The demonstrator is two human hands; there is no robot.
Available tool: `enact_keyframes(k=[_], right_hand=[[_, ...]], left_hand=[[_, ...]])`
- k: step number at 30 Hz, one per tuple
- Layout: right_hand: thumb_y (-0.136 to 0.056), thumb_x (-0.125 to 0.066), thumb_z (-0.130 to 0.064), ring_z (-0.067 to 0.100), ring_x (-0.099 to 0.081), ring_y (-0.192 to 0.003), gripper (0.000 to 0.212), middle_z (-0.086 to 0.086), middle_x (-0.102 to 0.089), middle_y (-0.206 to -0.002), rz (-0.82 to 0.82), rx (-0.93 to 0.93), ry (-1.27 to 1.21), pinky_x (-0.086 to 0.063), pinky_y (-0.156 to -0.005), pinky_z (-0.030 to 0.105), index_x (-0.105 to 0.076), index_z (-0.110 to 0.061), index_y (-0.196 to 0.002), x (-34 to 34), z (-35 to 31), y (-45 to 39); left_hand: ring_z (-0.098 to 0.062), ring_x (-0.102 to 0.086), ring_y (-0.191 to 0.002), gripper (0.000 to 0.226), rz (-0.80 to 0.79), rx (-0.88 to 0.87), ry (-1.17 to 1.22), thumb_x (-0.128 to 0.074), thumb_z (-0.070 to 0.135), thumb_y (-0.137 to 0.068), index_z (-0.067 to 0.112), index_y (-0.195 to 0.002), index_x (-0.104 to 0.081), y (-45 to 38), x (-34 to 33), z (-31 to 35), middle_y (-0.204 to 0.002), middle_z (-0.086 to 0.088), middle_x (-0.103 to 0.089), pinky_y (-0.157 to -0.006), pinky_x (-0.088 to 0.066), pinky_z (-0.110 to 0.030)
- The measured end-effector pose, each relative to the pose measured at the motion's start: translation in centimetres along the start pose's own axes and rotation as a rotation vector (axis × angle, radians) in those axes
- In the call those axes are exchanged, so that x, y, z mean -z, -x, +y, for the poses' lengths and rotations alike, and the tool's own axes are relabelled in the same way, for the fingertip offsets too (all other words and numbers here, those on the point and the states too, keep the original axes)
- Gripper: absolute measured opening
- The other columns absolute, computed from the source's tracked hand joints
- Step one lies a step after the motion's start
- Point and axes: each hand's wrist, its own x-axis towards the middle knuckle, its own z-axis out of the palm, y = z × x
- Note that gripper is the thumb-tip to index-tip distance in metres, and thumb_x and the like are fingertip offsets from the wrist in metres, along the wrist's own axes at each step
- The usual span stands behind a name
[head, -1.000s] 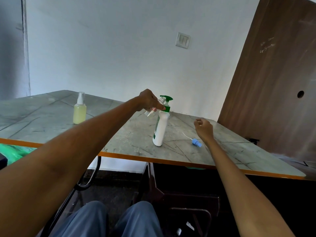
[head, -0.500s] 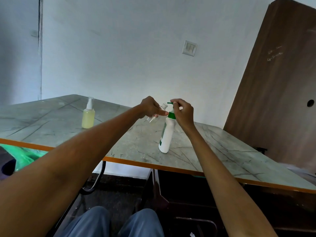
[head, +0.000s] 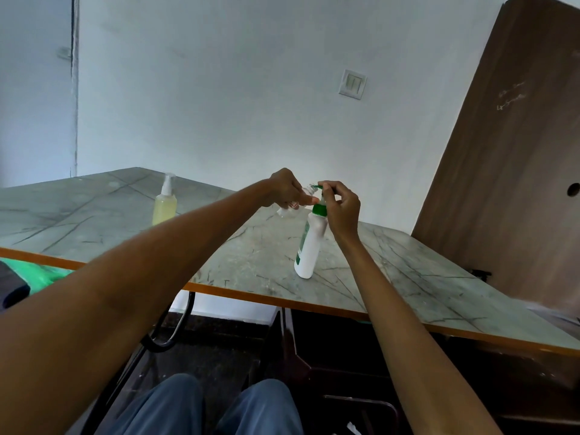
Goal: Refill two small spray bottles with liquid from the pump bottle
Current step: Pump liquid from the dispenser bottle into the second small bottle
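A white pump bottle (head: 309,246) with a green pump head stands on the marble-patterned table (head: 244,255). My right hand (head: 340,208) rests on its green pump head, fingers closed over the top. My left hand (head: 287,189) holds a small clear spray bottle (head: 290,208), uncapped and tilted, its open neck right at the pump's nozzle. A second small spray bottle (head: 164,204), filled with yellow liquid and capped with a white sprayer, stands upright on the table to the left.
The table's orange front edge (head: 238,296) runs across in front of my knees. A brown wooden door (head: 518,171) stands at the right. Something green (head: 40,273) lies at the far left below the table edge. A dark chair frame is under the table.
My right hand rose from the table near the blue sprayer cap onto the pump head. My view shifted, so that cap is out of sight. My left hand kept the clear bottle at the nozzle.
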Motion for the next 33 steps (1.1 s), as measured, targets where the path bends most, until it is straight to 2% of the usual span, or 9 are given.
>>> enact_keyframes(k=[3, 12, 21, 23, 26, 28, 31, 33], right_hand=[[-0.091, -0.054, -0.011, 0.009, -0.055, -0.092, 0.021, 0.008, -0.071, -0.102, 0.082, -0.023, -0.011, -0.048, -0.081, 0.033, -0.072, -0.005, -0.1, -0.5, -0.1, 0.5], [-0.087, -0.04, -0.04, 0.019, -0.063, -0.094, 0.043, -0.001, -0.072, -0.095, 0.17, -0.014, -0.065, -0.049, -0.085, 0.035, -0.073, -0.012, -0.092, -1.9, 1.4, 2.2], [-0.09, -0.04, -0.036, 0.02, -0.067, -0.086, 0.04, -0.001, -0.072, -0.088, 0.103, -0.077, -0.063, -0.052, -0.084, 0.043, -0.074, -0.014, -0.087, -1.3, 0.9, 0.6], [-0.089, -0.039, -0.038, 0.017, -0.067, -0.087, 0.042, -0.004, -0.072, -0.09, 0.101, -0.058, -0.051, -0.053, -0.084, 0.042, -0.074, -0.015, -0.09, -1.2, 1.1, 0.8], [-0.09, -0.036, -0.038, 0.013, -0.064, -0.089, 0.045, 0.0, -0.073, -0.096, 0.144, 0.038, 0.003, -0.05, -0.083, 0.032, -0.073, -0.011, -0.095, -1.5, 1.6, 1.7], [-0.09, -0.036, -0.036, 0.012, -0.063, -0.087, 0.045, 0.002, -0.073, -0.096, 0.171, 0.083, 0.029, -0.049, -0.081, 0.032, -0.072, -0.01, -0.095, -1.6, 1.6, 2.2], [-0.089, -0.035, -0.039, 0.01, -0.061, -0.088, 0.048, 0.002, -0.073, -0.097, 0.168, 0.051, 0.035, -0.049, -0.083, 0.034, -0.073, -0.011, -0.095, -1.6, 1.2, 2.2], [-0.087, -0.033, -0.043, 0.011, -0.062, -0.09, 0.05, 0.0, -0.073, -0.097, 0.14, 0.015, 0.038, -0.048, -0.086, 0.034, -0.073, -0.013, -0.095, -1.4, 0.9, 1.9]], left_hand=[[-0.011, -0.054, -0.06, 0.038, -0.003, 0.0, 0.006, -0.074, 0.026, -0.075, -0.006, -0.096, -0.068, 0.1, -0.2, 0.1, -0.067, -0.005, -0.06, -0.056, -0.047, -0.018], [-0.011, -0.053, -0.06, 0.041, 0.009, -0.018, -0.088, -0.079, 0.025, -0.07, -0.005, -0.096, -0.07, 0.1, -0.4, -0.4, -0.065, -0.004, -0.059, -0.057, -0.047, -0.019], [-0.014, -0.051, -0.063, 0.04, 0.023, -0.01, -0.092, -0.079, 0.026, -0.07, -0.006, -0.092, -0.069, -0.2, -0.2, 0.1, -0.065, -0.004, -0.057, -0.055, -0.044, -0.019], [-0.013, -0.051, -0.061, 0.041, 0.021, -0.011, -0.103, -0.079, 0.026, -0.071, -0.007, -0.093, -0.069, -0.2, -0.2, 0.1, -0.065, -0.004, -0.057, -0.054, -0.044, -0.019], [-0.012, -0.053, -0.062, 0.042, 0.024, -0.004, -0.1, -0.079, 0.025, -0.07, -0.006, -0.096, -0.068, -0.2, -0.4, -0.4, -0.068, -0.003, -0.058, -0.056, -0.045, -0.02], [-0.011, -0.053, -0.062, 0.043, 0.032, -0.001, -0.098, -0.08, 0.025, -0.07, -0.005, -0.097, -0.069, -0.1, -0.5, -0.6, -0.068, -0.002, -0.059, -0.055, -0.045, -0.019], [-0.009, -0.052, -0.061, 0.042, 0.034, -0.002, -0.107, -0.081, 0.024, -0.069, -0.005, -0.097, -0.069, 0.0, -0.5, -0.5, -0.069, -0.002, -0.059, -0.05, -0.044, -0.015], [-0.011, -0.052, -0.061, 0.043, 0.033, 0.003, -0.11, -0.081, 0.025, -0.068, -0.005, -0.097, -0.069, 0.1, -0.3, -0.3, -0.073, -0.006, -0.061, -0.052, -0.044, -0.017]])
